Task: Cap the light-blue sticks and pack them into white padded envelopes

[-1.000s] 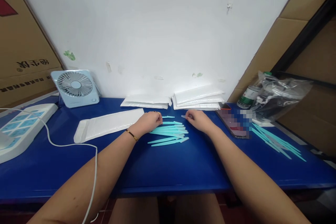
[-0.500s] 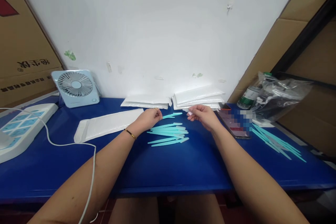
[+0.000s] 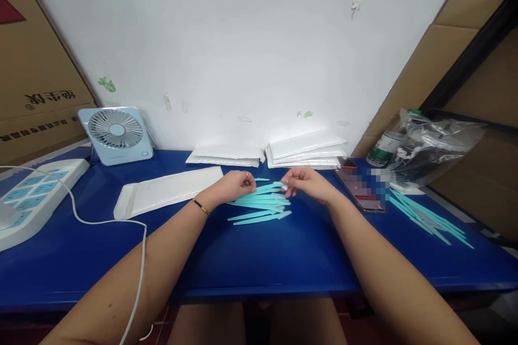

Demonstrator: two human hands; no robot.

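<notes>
A small heap of thin teal plastic sticks (image 3: 261, 209) lies in the middle of the blue table (image 3: 259, 259). My left hand (image 3: 233, 185) pinches one teal stick (image 3: 266, 188) at its left end, just above the heap. My right hand (image 3: 304, 182) is closed in a pinch at the same stick's right tip. A gold bracelet sits on my left wrist. One short teal piece (image 3: 261, 179) lies on the table just behind the hands.
A white padded envelope (image 3: 165, 192) lies left of the heap; two stacks of envelopes (image 3: 306, 152) rest against the wall. A phone (image 3: 361, 188), more teal sticks (image 3: 429, 218), a bottle and plastic bag (image 3: 433, 146) are at right. A small fan (image 3: 116, 133), white device and cable at left.
Both hands have come down and closer together over the heap. The lifted teal stick now sits lower, held at both ends, where half a second ago only my left hand held it.
</notes>
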